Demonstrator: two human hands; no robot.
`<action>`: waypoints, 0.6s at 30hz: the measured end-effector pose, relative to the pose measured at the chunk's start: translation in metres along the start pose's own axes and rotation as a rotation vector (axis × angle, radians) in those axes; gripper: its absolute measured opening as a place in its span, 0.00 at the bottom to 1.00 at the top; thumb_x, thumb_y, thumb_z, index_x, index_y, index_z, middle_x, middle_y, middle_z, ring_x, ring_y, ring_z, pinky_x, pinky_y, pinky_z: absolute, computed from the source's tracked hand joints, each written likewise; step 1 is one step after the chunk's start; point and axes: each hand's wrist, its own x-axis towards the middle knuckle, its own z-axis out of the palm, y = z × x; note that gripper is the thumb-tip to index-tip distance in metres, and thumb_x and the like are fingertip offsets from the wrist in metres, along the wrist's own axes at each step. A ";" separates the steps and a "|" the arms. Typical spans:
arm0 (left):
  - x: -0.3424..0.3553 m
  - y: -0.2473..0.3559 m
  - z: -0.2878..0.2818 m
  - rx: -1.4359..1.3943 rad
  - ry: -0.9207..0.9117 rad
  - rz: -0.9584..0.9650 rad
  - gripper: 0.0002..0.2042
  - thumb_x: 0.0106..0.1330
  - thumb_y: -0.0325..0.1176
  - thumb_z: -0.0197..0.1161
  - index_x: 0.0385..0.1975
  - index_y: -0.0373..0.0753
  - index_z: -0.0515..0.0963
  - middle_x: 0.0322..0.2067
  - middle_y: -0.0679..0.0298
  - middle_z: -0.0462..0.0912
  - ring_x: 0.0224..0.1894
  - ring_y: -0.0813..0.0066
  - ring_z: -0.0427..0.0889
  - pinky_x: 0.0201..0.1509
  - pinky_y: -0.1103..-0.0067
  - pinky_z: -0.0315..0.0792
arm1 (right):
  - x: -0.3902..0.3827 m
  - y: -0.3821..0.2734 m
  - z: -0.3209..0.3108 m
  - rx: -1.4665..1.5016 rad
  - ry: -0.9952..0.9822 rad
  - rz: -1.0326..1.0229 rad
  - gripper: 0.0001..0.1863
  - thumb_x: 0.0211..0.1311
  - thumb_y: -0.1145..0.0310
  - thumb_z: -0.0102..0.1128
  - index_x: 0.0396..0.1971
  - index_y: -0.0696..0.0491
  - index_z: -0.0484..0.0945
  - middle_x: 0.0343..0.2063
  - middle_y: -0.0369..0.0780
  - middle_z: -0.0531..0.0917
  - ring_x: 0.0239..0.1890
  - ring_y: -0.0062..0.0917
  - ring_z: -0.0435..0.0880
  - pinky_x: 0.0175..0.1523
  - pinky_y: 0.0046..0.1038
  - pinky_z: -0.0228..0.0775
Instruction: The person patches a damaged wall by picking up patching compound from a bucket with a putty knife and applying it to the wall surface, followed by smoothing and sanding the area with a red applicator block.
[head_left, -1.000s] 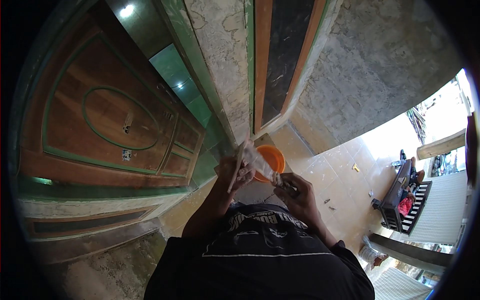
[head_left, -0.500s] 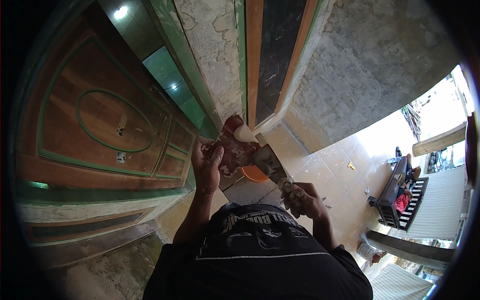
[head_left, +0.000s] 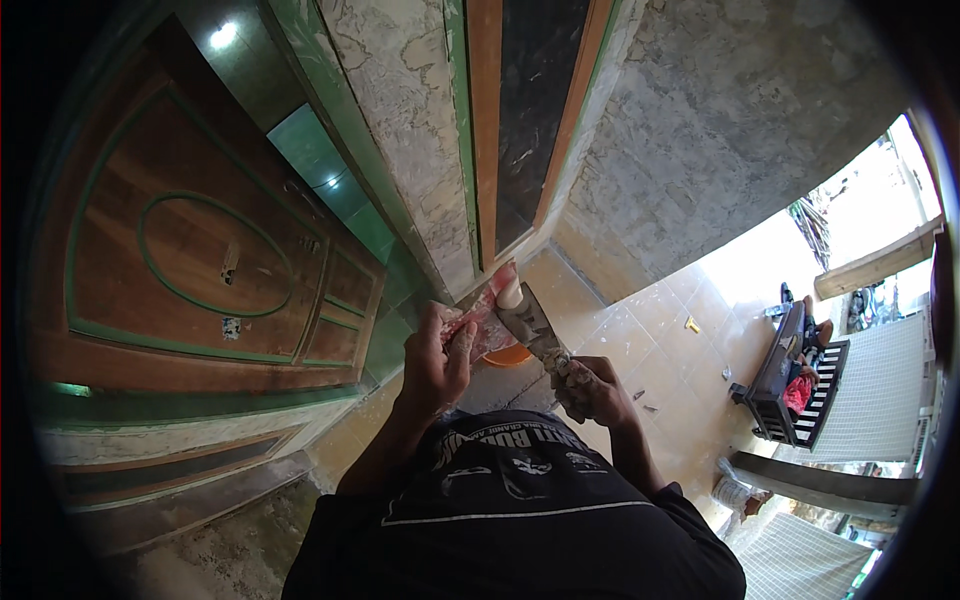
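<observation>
My left hand (head_left: 438, 362) grips a reddish, putty-smeared flat plate (head_left: 482, 326), now tilted so that it looks narrow. A lump of off-white putty (head_left: 509, 296) sits at its far right edge. In my right hand (head_left: 590, 392) is a putty knife (head_left: 530, 325) with a wide metal blade and a caked handle. The blade's end meets the plate beside the putty. Below the tools, an orange bucket (head_left: 508, 356) is partly hidden on the floor.
A brown door (head_left: 200, 290) with green trim stands at left. Ahead are a patchy plastered wall (head_left: 400, 110) and a wood-framed dark panel (head_left: 540, 110). On the right, a dark bench (head_left: 785, 370) holds a red cloth (head_left: 798, 394). Small debris lies on the tiled floor (head_left: 665, 350).
The plate has turned from showing its broad face to a steeper tilt. The putty knife has shifted slightly left with my right hand, its blade staying at the plate.
</observation>
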 end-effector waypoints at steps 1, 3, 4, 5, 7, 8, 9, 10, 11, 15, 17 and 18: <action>-0.001 -0.001 0.001 -0.001 -0.003 0.002 0.05 0.62 0.27 0.54 0.30 0.33 0.67 0.22 0.54 0.75 0.25 0.67 0.79 0.29 0.76 0.70 | 0.001 -0.001 0.000 0.024 -0.015 -0.010 0.27 0.62 0.45 0.48 0.27 0.60 0.73 0.14 0.34 0.70 0.10 0.13 0.64 0.15 0.16 0.53; -0.003 -0.009 0.003 0.097 -0.069 0.087 0.05 0.62 0.27 0.55 0.31 0.33 0.68 0.22 0.53 0.74 0.25 0.58 0.78 0.29 0.73 0.69 | 0.001 -0.004 0.001 0.057 -0.023 -0.033 0.27 0.62 0.46 0.48 0.27 0.60 0.73 0.14 0.34 0.69 0.10 0.13 0.64 0.15 0.15 0.52; -0.005 -0.014 0.005 0.116 -0.083 0.107 0.05 0.61 0.26 0.55 0.31 0.33 0.68 0.21 0.52 0.73 0.26 0.55 0.77 0.29 0.71 0.68 | 0.002 -0.006 0.001 0.089 -0.033 -0.054 0.26 0.62 0.47 0.49 0.27 0.60 0.72 0.14 0.34 0.69 0.10 0.13 0.64 0.14 0.15 0.52; -0.006 -0.017 0.005 0.115 -0.089 0.108 0.05 0.61 0.26 0.55 0.31 0.33 0.68 0.21 0.52 0.73 0.26 0.55 0.77 0.29 0.71 0.68 | 0.002 -0.008 0.001 0.092 -0.029 -0.055 0.26 0.62 0.47 0.49 0.27 0.60 0.72 0.14 0.34 0.69 0.10 0.13 0.64 0.14 0.15 0.52; -0.008 -0.023 0.005 0.120 -0.235 0.111 0.04 0.60 0.25 0.55 0.31 0.33 0.68 0.22 0.55 0.74 0.27 0.63 0.78 0.31 0.75 0.69 | 0.004 -0.012 0.001 0.076 -0.020 -0.073 0.26 0.61 0.48 0.49 0.29 0.60 0.72 0.14 0.33 0.69 0.10 0.13 0.63 0.14 0.16 0.50; -0.009 -0.027 0.007 0.118 -0.238 0.110 0.04 0.60 0.25 0.55 0.31 0.33 0.68 0.22 0.55 0.74 0.27 0.63 0.78 0.31 0.75 0.69 | 0.005 -0.012 0.000 0.077 -0.017 -0.072 0.26 0.61 0.48 0.49 0.29 0.60 0.72 0.14 0.33 0.69 0.10 0.13 0.63 0.14 0.16 0.50; -0.012 -0.032 0.009 -0.018 -0.200 -0.028 0.04 0.60 0.24 0.56 0.31 0.33 0.68 0.23 0.58 0.74 0.27 0.68 0.77 0.32 0.77 0.70 | 0.005 -0.013 -0.001 0.087 -0.015 -0.103 0.25 0.62 0.49 0.50 0.30 0.60 0.73 0.15 0.34 0.69 0.11 0.13 0.63 0.15 0.16 0.52; -0.013 -0.035 0.010 -0.153 -0.160 -0.166 0.05 0.59 0.23 0.56 0.31 0.33 0.68 0.24 0.60 0.75 0.27 0.74 0.77 0.32 0.80 0.70 | 0.006 -0.013 -0.001 0.097 -0.014 -0.134 0.24 0.62 0.50 0.50 0.31 0.61 0.73 0.16 0.34 0.70 0.12 0.13 0.64 0.16 0.16 0.53; -0.009 -0.034 0.008 -0.152 -0.159 -0.168 0.05 0.59 0.23 0.56 0.31 0.33 0.68 0.24 0.60 0.75 0.27 0.74 0.77 0.32 0.80 0.70 | 0.006 -0.013 0.001 0.098 -0.015 -0.132 0.24 0.62 0.50 0.50 0.31 0.61 0.73 0.16 0.34 0.70 0.12 0.13 0.64 0.16 0.16 0.53; 0.009 -0.036 -0.010 -0.629 -0.159 -0.469 0.07 0.57 0.20 0.57 0.32 0.36 0.67 0.28 0.66 0.76 0.31 0.83 0.75 0.37 0.85 0.69 | 0.007 -0.010 0.009 -0.154 0.272 -0.303 0.14 0.59 0.65 0.57 0.37 0.62 0.74 0.23 0.38 0.76 0.22 0.17 0.73 0.27 0.17 0.64; 0.011 -0.041 -0.015 -0.730 -0.225 -0.579 0.07 0.57 0.20 0.58 0.31 0.36 0.67 0.28 0.65 0.76 0.31 0.83 0.75 0.38 0.85 0.69 | 0.015 -0.007 0.013 -0.774 0.485 -0.626 0.14 0.51 0.74 0.62 0.39 0.61 0.74 0.30 0.43 0.79 0.27 0.25 0.78 0.32 0.21 0.69; 0.011 -0.042 -0.016 -0.730 -0.218 -0.579 0.07 0.57 0.20 0.58 0.31 0.36 0.67 0.28 0.65 0.76 0.31 0.83 0.75 0.38 0.85 0.69 | 0.014 -0.010 0.019 -0.763 0.526 -0.566 0.18 0.43 0.78 0.66 0.39 0.59 0.77 0.36 0.45 0.79 0.33 0.34 0.79 0.38 0.27 0.71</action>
